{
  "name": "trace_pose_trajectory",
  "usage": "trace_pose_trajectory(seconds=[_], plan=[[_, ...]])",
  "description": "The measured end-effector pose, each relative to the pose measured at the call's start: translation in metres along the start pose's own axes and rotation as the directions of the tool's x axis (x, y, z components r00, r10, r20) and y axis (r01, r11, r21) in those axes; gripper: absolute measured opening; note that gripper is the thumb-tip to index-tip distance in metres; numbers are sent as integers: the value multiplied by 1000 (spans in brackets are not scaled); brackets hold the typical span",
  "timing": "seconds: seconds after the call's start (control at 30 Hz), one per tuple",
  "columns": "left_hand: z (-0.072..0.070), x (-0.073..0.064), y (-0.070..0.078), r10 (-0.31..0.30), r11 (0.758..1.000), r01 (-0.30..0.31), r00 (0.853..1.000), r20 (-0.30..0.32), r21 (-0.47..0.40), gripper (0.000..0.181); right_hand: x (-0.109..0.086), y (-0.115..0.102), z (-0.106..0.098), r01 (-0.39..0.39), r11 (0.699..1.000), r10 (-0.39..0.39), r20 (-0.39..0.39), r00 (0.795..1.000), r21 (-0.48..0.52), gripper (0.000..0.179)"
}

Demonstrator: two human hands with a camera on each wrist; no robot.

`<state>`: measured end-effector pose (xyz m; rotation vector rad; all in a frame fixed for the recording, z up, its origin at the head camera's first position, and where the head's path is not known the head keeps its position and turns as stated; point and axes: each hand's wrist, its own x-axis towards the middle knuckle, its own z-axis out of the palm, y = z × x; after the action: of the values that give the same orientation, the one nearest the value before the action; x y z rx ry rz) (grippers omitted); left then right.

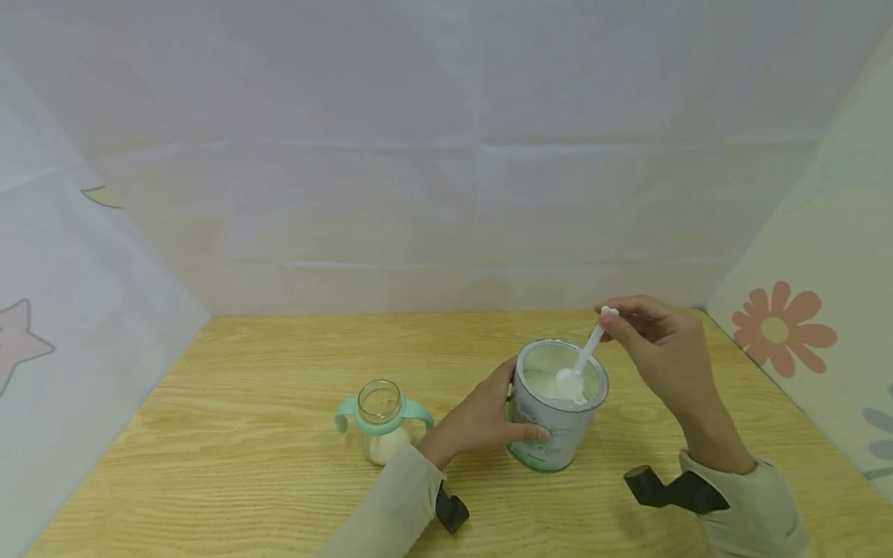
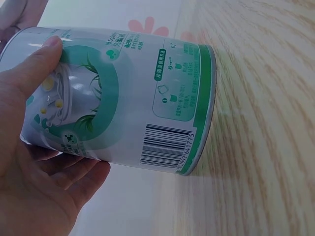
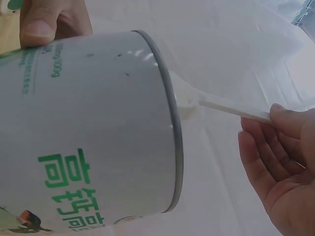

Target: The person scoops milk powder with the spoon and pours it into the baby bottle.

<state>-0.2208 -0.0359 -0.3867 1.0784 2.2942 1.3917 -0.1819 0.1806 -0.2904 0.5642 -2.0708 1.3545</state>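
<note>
My left hand (image 1: 481,422) grips a white and green milk powder can (image 1: 558,430) round its side, thumb across the front. In the left wrist view, the can's barcode and green bottom band (image 2: 204,98) show close to the wooden tabletop. The lidless can has pale powder inside. My right hand (image 1: 663,349) pinches the end of a white scoop (image 1: 591,346) between thumb and fingers. Its bowl is at the can's mouth, heaped with powder; in the right wrist view the scoop's handle (image 3: 231,108) juts out past the metal rim (image 3: 172,113).
Left of the can, a baby bottle (image 1: 379,446) without a cap stands beside my left wrist, with mint-green handles (image 1: 345,411) and pale contents. The wooden table (image 1: 244,434) meets a pale sheet wall (image 1: 391,194) behind and patterned side walls. Black wrist mounts (image 1: 680,492) sit at both sleeves.
</note>
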Motion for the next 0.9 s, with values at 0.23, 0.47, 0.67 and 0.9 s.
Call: trace_pose_trajectory(seconds=[0.23, 0.47, 0.67, 0.9], plan=[[-1, -2, 1, -7, 1000, 7, 1000, -15, 19, 101, 3, -1, 2, -50, 991, 55, -39, 998, 120, 14], [-1, -7, 7, -30, 997, 32, 999, -35, 77, 101, 2, -2, 6, -96, 993, 102, -91, 991, 67, 9], [-3, -11, 12, -13, 994, 18, 999, -47, 106, 99, 2, -4, 8, -164, 985, 170, -149, 974, 52, 13], [-12, -18, 21, -43, 989, 53, 996, -79, 135, 91, 6, -6, 7, -191, 981, 186, -138, 973, -19, 15]])
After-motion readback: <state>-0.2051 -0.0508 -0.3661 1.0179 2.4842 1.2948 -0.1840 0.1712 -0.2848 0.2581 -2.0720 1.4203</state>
